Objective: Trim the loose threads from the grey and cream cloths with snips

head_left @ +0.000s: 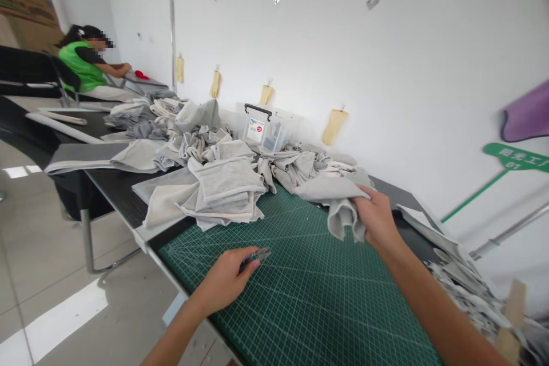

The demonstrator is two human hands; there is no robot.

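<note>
My left hand (231,274) is closed around a pair of thread snips (262,254), whose short blades point right above the green cutting mat (300,291). At the right, my right hand (377,214) pinches the edge of a grey cloth (332,189). Part of that cloth hangs down in folds over the mat, and its far side lies against a heap of grey cloths (295,166). Left of it, a stack of flat grey cloths (229,183) rests on the mat's back edge. My right fingertips are partly hidden by the fabric.
Behind the heaps stands a clear plastic box (257,128) with a black handle. More cloths pile up (163,114) towards the back left, where a person in a green vest (83,66) sits. Fabric scraps (467,291) lie at the right. Yellow gloves (334,126) hang on the wall.
</note>
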